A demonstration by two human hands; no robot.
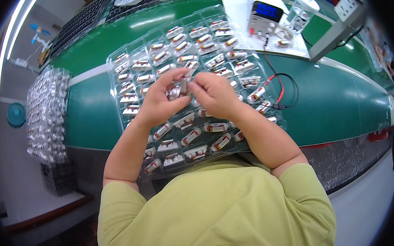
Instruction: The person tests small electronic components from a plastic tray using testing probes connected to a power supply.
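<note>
Over the middle of a clear plastic blister tray (120, 50), my two hands meet. My left hand (162, 100) curls its thumb and fingers around a small white electronic assembly (183, 87) with a brownish-grey block on it. Close against it, my right hand (216, 95) has thumb and fingertips pressed together; what lies between them is too small to make out. Rows of similar white assemblies, such as one oblong unit (216, 127) with red and dark parts, fill the tray's pockets below and around both hands.
A bench power supply (265, 19) with a blue display stands at the back right, beside a clear jar (301, 14). Red and black leads (281, 94) reach the tray's right side. A tall stack of filled trays (47, 114) stands left of the green table (329, 104).
</note>
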